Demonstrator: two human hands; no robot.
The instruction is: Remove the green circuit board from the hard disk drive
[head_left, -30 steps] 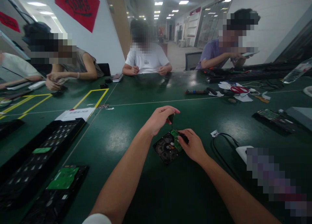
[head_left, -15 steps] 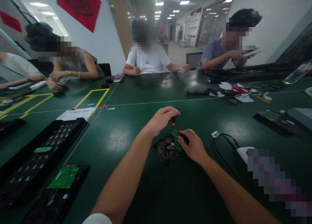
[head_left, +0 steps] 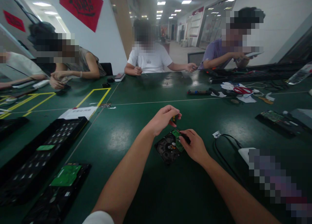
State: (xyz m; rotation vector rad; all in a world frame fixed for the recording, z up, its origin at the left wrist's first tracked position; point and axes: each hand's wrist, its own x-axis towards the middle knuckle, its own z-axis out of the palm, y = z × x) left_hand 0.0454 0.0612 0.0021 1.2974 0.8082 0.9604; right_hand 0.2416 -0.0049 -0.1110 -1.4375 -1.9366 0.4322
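A hard drive (head_left: 167, 149) lies on the green table in front of me, its dark underside up and a green circuit board (head_left: 177, 137) at its far right side. My left hand (head_left: 166, 118) is closed above the drive's far edge, pinching a small screwdriver (head_left: 174, 119) with a yellow and dark handle. The screwdriver points down toward the board; its tip is too small to make out. With fingers closed on the drive's right side, my right hand (head_left: 194, 145) covers part of the board.
To the left stand a long black tray (head_left: 58, 133) and more hard drives (head_left: 60, 188). Another drive (head_left: 278, 122) lies at right, beyond a black cable (head_left: 215, 149) and a white device (head_left: 245, 154). Several people sit across the table (head_left: 136, 115).
The screwdriver has turned slightly in my left fingers, showing more of its yellow handle. Both hands and the drive keep nearly the same place; the view has shifted a little.
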